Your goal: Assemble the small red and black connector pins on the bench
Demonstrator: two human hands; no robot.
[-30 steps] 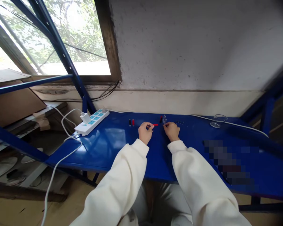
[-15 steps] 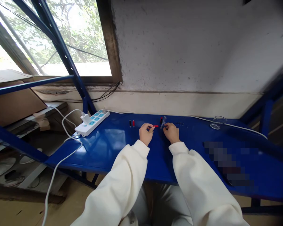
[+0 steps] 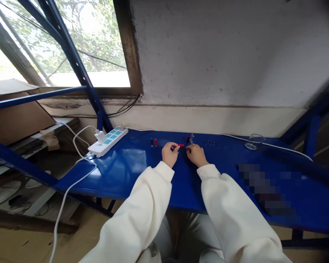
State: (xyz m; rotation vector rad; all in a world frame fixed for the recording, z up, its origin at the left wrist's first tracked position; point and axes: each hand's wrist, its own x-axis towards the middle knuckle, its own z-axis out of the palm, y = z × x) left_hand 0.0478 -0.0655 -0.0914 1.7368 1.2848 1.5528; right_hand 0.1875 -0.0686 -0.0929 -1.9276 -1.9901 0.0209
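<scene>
My left hand (image 3: 169,155) is closed in a pinch on a small red cylinder (image 3: 181,145), which points right over the blue table (image 3: 131,175). Just right of its tip, my right hand (image 3: 196,154) is closed too, fingertips together; whatever they hold is too small to make out. Behind the right hand stand a dark red and black piece (image 3: 188,138) and some clear small parts (image 3: 192,138). To the left of my left hand, a black cylinder (image 3: 152,142) and another red cylinder (image 3: 155,143) stand side by side.
Several tiny parts (image 3: 210,143) lie right of my hands. Farther right is a clear round container (image 3: 251,146) by a white cable (image 3: 286,151). A blurred-out dark object (image 3: 263,190) lies at the front right. A white power strip (image 3: 108,141) sits at the left.
My right hand has moved slightly left, away from the clear parts and closer to the red cylinder. My left hand keeps its pinch in nearly the same place.
</scene>
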